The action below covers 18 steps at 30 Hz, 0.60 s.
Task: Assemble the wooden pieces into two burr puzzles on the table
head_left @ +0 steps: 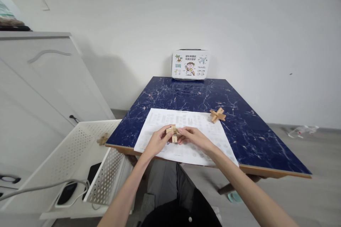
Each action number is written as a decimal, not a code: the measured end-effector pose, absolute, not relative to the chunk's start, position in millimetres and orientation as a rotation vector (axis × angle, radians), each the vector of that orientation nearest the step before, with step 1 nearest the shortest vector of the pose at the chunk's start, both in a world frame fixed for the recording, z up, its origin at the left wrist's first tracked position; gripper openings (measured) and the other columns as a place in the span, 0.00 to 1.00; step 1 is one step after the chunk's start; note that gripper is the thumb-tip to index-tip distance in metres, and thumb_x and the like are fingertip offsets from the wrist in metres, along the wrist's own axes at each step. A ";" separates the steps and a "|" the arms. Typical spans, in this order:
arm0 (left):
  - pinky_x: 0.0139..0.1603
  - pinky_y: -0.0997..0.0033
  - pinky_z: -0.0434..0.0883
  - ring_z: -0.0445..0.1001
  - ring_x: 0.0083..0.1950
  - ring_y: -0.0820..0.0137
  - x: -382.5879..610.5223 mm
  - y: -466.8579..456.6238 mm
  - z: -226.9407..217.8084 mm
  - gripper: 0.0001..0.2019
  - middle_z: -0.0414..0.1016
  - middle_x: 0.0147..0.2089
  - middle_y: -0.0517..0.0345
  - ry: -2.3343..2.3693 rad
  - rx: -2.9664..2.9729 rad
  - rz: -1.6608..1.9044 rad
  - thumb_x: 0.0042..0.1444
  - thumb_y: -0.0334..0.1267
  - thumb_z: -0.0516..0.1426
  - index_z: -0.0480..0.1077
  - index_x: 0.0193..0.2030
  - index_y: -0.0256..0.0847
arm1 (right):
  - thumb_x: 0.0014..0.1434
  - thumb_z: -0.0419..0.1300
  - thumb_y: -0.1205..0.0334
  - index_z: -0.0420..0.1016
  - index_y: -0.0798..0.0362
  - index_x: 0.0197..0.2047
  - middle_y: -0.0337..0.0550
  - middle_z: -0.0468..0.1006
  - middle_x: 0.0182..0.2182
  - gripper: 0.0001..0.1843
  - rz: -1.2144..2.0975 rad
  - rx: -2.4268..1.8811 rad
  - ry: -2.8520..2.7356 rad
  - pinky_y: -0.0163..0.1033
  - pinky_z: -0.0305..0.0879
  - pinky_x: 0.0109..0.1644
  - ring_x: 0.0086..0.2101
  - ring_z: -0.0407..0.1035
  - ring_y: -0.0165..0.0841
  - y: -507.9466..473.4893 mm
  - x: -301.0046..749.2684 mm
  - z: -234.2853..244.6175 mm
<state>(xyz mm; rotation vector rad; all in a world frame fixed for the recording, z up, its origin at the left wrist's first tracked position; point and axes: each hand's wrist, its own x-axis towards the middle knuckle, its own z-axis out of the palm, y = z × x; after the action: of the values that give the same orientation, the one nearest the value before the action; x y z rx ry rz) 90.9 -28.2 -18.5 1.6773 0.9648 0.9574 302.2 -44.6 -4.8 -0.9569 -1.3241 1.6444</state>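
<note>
Between my two hands is a pale wooden burr puzzle (pixel 174 138) made of interlocking square sticks, held just above a printed paper sheet (pixel 160 117). My left hand (pixel 159 140) grips its left side, thumb and fingers closed on it. From the right, my right hand (pixel 193 137) pinches the other side, and its fingertips partly cover the pieces there. A second wooden burr puzzle (pixel 217 115), darker and star-shaped, rests at the sheet's upper right corner, apart from both hands.
A blue marbled table (pixel 183 94) carries the sheet. At its far edge a white printed case (pixel 190 64) stands against the wall. To the left is a white perforated basket (pixel 103 181) with a cable (pixel 45 187) and another wooden piece (pixel 102 139), beside a white cabinet (pixel 45 88).
</note>
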 end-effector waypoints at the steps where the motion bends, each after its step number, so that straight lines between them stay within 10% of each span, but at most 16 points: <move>1: 0.47 0.62 0.76 0.78 0.46 0.63 90.8 -28.9 -17.3 0.27 0.80 0.52 0.46 0.939 1.684 0.950 0.64 0.52 0.59 0.70 0.63 0.37 | 0.59 0.66 0.37 0.82 0.57 0.43 0.53 0.84 0.38 0.29 1.655 -0.951 -1.314 0.45 0.74 0.49 0.38 0.78 0.38 -45.8 302.5 -3.1; 7: 0.55 0.58 0.74 0.78 0.52 0.58 93.8 -30.7 -12.4 0.38 0.79 0.57 0.46 0.912 1.774 0.888 0.48 0.46 0.72 0.68 0.65 0.41 | 0.61 0.63 0.34 0.84 0.57 0.44 0.53 0.84 0.36 0.31 1.696 -0.915 -1.324 0.45 0.73 0.49 0.37 0.77 0.39 -49.8 304.7 3.2; 18: 0.58 0.57 0.72 0.74 0.55 0.58 109.2 -32.1 -3.4 0.32 0.75 0.56 0.48 0.867 2.063 0.949 0.49 0.48 0.72 0.73 0.61 0.44 | 0.60 0.66 0.37 0.78 0.55 0.45 0.49 0.83 0.39 0.27 1.675 -0.932 -1.306 0.45 0.73 0.48 0.39 0.77 0.39 -51.9 314.4 -3.0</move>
<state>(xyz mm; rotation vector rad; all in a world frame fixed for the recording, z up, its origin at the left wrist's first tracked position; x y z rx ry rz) 109.2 -32.1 -3.4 2.0631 0.8666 0.9494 314.4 -51.9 -3.0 -0.9315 -1.3059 1.6752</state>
